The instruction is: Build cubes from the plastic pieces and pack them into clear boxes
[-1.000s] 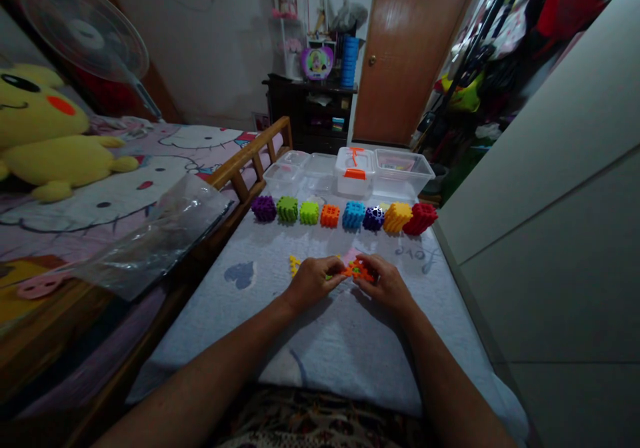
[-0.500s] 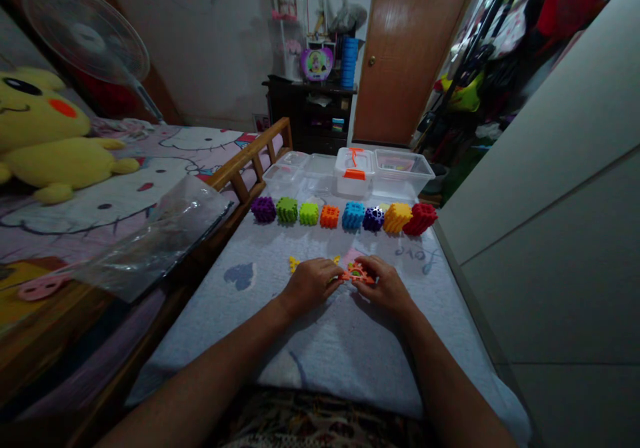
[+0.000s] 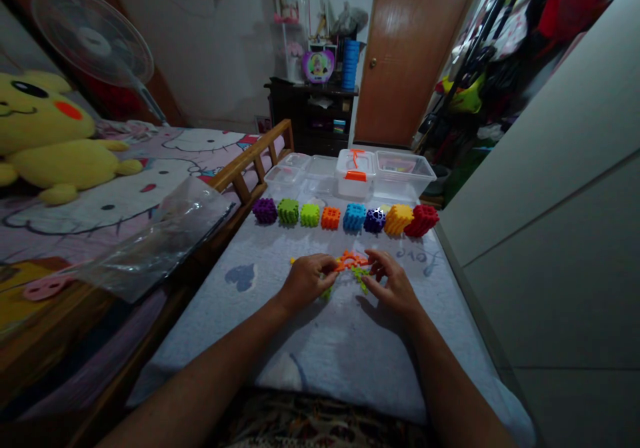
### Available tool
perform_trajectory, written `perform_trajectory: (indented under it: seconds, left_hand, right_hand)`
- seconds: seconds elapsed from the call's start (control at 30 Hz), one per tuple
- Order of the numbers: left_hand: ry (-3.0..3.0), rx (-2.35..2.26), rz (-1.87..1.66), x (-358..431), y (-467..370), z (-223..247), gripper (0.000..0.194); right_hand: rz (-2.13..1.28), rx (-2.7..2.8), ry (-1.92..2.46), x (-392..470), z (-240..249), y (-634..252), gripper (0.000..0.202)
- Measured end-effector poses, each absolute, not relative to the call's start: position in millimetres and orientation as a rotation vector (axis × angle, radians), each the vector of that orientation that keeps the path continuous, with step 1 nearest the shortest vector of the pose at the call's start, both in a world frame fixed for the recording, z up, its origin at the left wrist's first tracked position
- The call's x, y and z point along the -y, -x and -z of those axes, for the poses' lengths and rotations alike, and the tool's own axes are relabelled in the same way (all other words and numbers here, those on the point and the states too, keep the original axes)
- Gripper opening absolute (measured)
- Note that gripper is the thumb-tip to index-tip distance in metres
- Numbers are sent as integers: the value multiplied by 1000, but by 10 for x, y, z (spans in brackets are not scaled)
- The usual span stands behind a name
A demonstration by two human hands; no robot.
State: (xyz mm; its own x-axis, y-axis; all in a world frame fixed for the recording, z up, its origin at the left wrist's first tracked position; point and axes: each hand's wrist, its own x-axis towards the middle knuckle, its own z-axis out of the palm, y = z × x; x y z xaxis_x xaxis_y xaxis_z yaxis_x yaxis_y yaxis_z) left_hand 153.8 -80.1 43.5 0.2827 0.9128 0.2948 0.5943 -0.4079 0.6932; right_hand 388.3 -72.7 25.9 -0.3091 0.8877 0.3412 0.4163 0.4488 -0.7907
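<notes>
My left hand point(image 3: 310, 279) is closed, thumb and fingers pinching the left end of an orange interlocking plastic piece point(image 3: 349, 259) just above the cloth. A lime-green interlocking piece point(image 3: 359, 276) hangs below it on the right. My right hand point(image 3: 393, 284) has its thumb against that green piece, while its index finger is bent near the orange piece's right end. Under my left fingers another bit of green point(image 3: 327, 293) shows. A small yellow tip point(image 3: 293, 261) peeks out behind my left hand. How the orange and green parts join is too small to tell.
Stacks of toothed pieces stand in a row beyond my hands, from purple point(image 3: 265, 211) to orange point(image 3: 331, 219) to red point(image 3: 423, 221). Behind them are clear plastic boxes, one with an orange-handled lid point(image 3: 355, 168). A wooden bed rail point(image 3: 250, 158) borders the left side, a white cabinet point(image 3: 560, 221) the right.
The orange piece has moved slightly up and away, and the green piece beneath it now shows more fully. My right fingers have spread farther apart. The view has shifted slightly.
</notes>
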Motion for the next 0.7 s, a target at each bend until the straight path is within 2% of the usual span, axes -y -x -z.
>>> perform_trajectory:
  seconds: [0.23, 0.47, 0.7]
  left_hand:
    - [-1928, -1783, -1085, 341, -1454, -534, 10]
    - [-1896, -2040, -974, -119, -1520, -664, 7]
    - [-1960, -2146, -805, -255, -1645, -631, 10]
  right_hand:
    - [-731, 1900, 1110, 724, -242, -3890, 37]
    - [-716, 1929, 1128, 710, -185, -3901, 35]
    - [-739, 1937, 1150, 722, -189, -3907, 32]
